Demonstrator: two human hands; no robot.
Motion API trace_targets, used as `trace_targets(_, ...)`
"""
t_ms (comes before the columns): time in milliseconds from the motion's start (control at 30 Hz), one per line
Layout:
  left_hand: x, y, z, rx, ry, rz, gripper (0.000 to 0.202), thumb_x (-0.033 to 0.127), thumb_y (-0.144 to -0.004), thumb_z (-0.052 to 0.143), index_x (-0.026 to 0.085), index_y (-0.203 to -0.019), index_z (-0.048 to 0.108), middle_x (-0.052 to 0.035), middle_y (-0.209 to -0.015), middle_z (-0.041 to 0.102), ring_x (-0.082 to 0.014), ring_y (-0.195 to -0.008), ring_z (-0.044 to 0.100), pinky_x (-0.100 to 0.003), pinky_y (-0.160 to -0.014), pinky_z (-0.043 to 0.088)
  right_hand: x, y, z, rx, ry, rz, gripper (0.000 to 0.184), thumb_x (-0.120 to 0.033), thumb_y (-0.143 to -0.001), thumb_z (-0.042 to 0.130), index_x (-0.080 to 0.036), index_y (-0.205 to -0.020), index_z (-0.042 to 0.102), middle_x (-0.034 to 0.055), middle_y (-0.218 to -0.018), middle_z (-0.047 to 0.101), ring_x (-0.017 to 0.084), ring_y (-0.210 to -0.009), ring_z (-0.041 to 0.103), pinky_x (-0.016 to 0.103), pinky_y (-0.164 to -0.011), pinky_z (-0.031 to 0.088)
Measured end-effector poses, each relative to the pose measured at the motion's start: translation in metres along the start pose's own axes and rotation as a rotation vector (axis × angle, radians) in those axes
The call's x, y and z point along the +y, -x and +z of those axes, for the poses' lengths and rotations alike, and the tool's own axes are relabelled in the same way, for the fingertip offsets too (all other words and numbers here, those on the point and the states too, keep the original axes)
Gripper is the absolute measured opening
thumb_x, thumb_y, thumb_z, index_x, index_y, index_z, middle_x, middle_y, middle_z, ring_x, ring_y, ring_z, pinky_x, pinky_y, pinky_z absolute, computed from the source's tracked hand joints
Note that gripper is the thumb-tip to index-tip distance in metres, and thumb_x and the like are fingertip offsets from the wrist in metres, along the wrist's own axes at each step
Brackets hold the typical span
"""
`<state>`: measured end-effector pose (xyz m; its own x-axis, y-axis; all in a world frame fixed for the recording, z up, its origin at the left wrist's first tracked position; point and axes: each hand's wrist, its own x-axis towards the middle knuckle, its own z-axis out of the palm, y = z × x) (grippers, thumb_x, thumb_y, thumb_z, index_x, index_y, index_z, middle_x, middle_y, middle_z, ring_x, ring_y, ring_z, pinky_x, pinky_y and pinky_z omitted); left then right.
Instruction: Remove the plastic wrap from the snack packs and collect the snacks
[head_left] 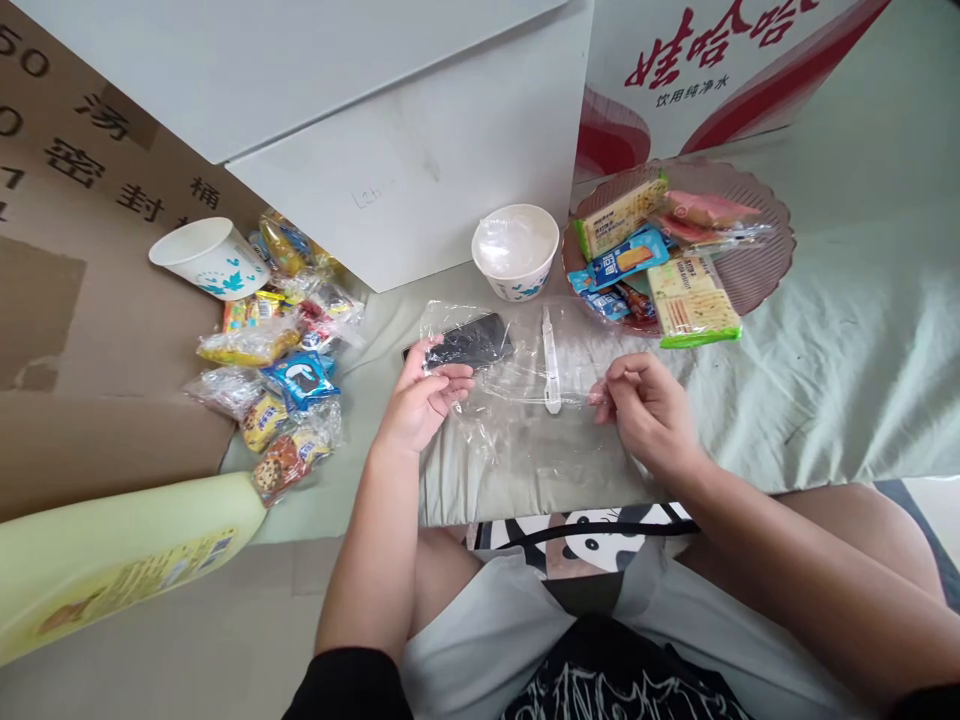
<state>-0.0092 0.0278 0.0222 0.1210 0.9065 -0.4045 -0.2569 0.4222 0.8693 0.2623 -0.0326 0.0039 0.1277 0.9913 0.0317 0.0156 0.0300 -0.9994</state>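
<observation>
Clear film (491,425) is spread over the cloth-covered table (832,400), between both hands, in front of the paper bowl (517,285). Left hand (420,405): narrow pinch on the film, thumb to fingers. Right hand (649,410): fingers curled, tips close together on the film's right side; exact contact is hard to read. Film edges are mostly lost against the cloth; can't tell if it's a bag or a sheet. Dark phone (476,342) shows through it, near end partly behind the left fingers. Slim white tool (551,365) lies between the hands; type unclear. Snack pile (300,378) at left overlaps itself, so no count. Yellow-green bottle (150,550) is cut off by the left frame edge.
</observation>
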Motion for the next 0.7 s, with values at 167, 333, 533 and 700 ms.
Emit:
trace_targets(167,-0.001,-0.002,0.003,0.106,-0.045,0.063,0.066,0.022,-0.069,0.075,0.032,-0.125,0.041,0.0026,-0.082,0.077,-0.0126,-0.065,0.073,-0.018,-0.058,0.051,-0.001,0.002,-0.008,0.074,0.057,-0.189,0.025,-0.009,-0.091,0.045,-0.024,-0.076,0.058,-0.0033,-0.062,0.059,0.011,-0.054,0.058,0.023,-0.049,0.043)
trace_targets(333,-0.005,-0.003,0.003,0.104,-0.106,0.107,0.031,0.028,-0.069,0.076,0.021,-0.083,0.05,-0.0006,-0.085,0.076,-0.011,-0.063,0.071,-0.018,-0.056,0.049,-0.009,0.0,-0.014,0.027,0.208,-0.2,0.023,-0.01,-0.088,0.047,-0.024,-0.078,0.062,-0.0021,-0.062,0.058,0.014,-0.062,0.061,0.026,-0.054,0.046)
trace_targets(533,-0.008,-0.001,0.002,-0.019,-0.141,0.124,0.031,0.032,-0.066,0.081,0.018,-0.088,0.063,-0.0032,-0.086,0.073,-0.0115,-0.066,0.067,-0.023,-0.062,0.053,-0.015,-0.002,-0.014,-0.015,0.328,-0.125,0.031,-0.021,-0.088,0.056,-0.022,-0.118,0.06,0.0025,-0.093,0.067,0.01,-0.057,0.06,0.027,-0.055,0.051)
trace_targets(700,-0.014,-0.003,0.002,-0.079,-0.212,0.108,0.057,0.025,-0.057,0.089,0.02,-0.109,0.067,-0.0039,-0.097,0.07,-0.0106,-0.073,0.065,-0.023,-0.067,0.053,-0.006,-0.005,-0.01,-0.091,0.458,-0.184,0.037,-0.02,-0.084,0.057,-0.021,-0.121,0.06,0.0022,-0.087,0.068,0.012,-0.058,0.059,0.027,-0.056,0.052)
